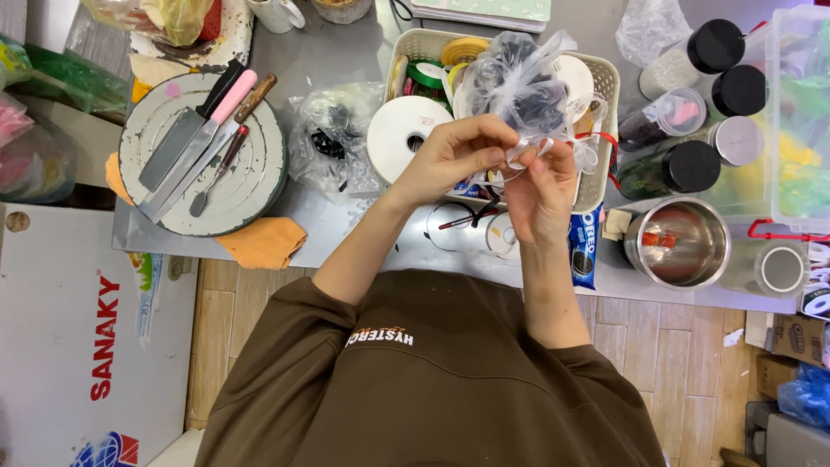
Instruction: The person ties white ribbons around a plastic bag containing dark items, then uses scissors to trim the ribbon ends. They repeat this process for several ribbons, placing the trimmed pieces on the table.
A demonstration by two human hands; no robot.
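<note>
Clear plastic bag (519, 82), left hand (454, 156), right hand (540, 195) pinching white ribbon (540, 149)

The small clear crinkled plastic bag (519, 82) looks thin and glossy, gathered by a smooth white satin ribbon (540, 151); the grey metal surface (333, 56) is dull and brushed; the round steel bowl (679, 242) shines like a mirror; the cream plastic lattice basket (605, 86) is matt; the orange cloth (264, 242) looks soft; the round white turntable (251, 186) looks scuffed; the floor planks (661, 346) are pale wood.
</note>
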